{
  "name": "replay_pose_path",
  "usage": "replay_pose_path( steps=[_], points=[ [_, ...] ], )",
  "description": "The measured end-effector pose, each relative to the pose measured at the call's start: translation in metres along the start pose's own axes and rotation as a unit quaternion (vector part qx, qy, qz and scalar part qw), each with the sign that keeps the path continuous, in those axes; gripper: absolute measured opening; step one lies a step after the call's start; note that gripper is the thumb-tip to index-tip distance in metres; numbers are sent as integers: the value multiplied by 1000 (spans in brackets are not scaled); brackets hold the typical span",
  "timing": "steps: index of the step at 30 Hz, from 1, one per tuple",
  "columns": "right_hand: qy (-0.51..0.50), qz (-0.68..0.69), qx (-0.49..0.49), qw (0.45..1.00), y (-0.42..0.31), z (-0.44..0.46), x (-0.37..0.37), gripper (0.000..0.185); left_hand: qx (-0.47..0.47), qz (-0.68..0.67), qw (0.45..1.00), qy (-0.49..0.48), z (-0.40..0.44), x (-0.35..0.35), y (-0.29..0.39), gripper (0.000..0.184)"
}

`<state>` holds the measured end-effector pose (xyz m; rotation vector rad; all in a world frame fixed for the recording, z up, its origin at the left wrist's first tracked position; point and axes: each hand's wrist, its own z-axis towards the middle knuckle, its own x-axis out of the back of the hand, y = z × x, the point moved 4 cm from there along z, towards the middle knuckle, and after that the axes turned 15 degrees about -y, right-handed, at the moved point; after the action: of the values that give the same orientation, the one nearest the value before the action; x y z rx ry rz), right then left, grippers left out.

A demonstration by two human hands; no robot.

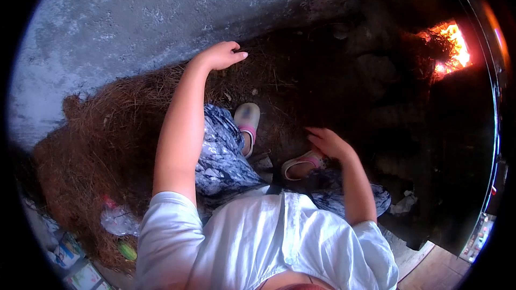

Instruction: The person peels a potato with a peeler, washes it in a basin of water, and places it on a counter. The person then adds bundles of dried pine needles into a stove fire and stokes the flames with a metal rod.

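My left hand [219,56] reaches forward beside the grey wall [123,16], over dry brown straw [134,94]. Its thumb and fingers are apart, and nothing shows between them. Lower and to the right, my right hand [327,143] hangs above one of my clogs [293,167], its fingers stretched out and holding nothing. The other clog [248,116] stands on the dark ground between my hands. At the far right a bright fire [454,48] burns in a dark opening, with straw-like material at its left edge.
Straw is heaped along the wall and down the left side. A clear plastic bag [119,219] and a green object [127,250] lie on it. Crumpled pale material [403,203] sits right of my knee. A shiny curved edge [495,123] runs down the far right.
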<state>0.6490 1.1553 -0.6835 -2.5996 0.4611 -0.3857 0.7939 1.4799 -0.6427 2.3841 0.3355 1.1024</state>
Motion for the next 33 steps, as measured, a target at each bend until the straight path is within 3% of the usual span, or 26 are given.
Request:
replay_pose_path(
  steps=[1, 3, 5, 11, 13, 17, 20, 23, 25, 33],
  points=[
    [27, -13, 51, 998, 15, -22, 1, 37, 0, -2, 1000, 1, -2, 0, 2, 57],
    [34, 43, -47, 997, 39, -71, -2, 37, -5, -26, 1000, 7, -8, 3, 6, 58],
    [15, 169, 29, 985, 70, -99, -9, 36, 2, -35, 999, 7, -13, 9, 12, 59],
    [99, 244, 63, 963, 31, -68, 3, 33, -12, -46, 995, 87, -6, 15, 5, 59],
    [75, 221, 124, 964, 7, -18, 10, 36, -1, -64, 995, 81, -1, 15, 3, 58],
    [-81, 264, 166, 947, -49, 65, -3, 35, 18, -34, 998, 39, -4, 12, 9, 58],
    [-129, 312, 158, 928, -84, 90, -20, 36, 17, -44, 998, 35, 2, 12, 1, 58],
    [-123, 280, 174, 936, -73, 119, -28, 39, 7, -46, 998, 35, 7, 15, -2, 57],
    [-106, 373, 177, 905, -52, 108, -26, 42, 6, -48, 998, 33, 7, 15, 0, 57],
    [45, 457, 116, 880, 64, -19, -31, 35, -5, -60, 998, 19, 2, 15, 13, 58]
  ],
)
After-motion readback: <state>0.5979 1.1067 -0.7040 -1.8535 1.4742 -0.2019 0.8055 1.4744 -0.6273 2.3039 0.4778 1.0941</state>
